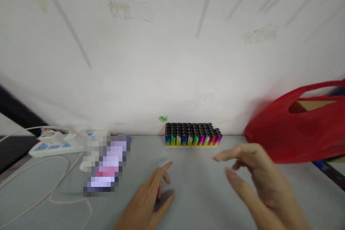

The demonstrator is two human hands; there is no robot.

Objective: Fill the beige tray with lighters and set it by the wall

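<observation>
Several rows of small black-topped cylinders with bright two-tone sides, looking like batteries, stand packed upright in a thin pale tray against the wall. Nearer to me, my left hand rests low over the table with its fingers apart and nothing in them. My right hand is raised at the right, thumb and index finger spread with a gap between them and no object there. Both hands are apart from the battery rows. The right hand's lower fingers are partly hidden behind its thumb and palm.
A phone, blurred out in blocks, lies on the grey table at the left. Behind it is a white power strip with white cables. A red bag holding a cardboard box stands at the right, before the white wall.
</observation>
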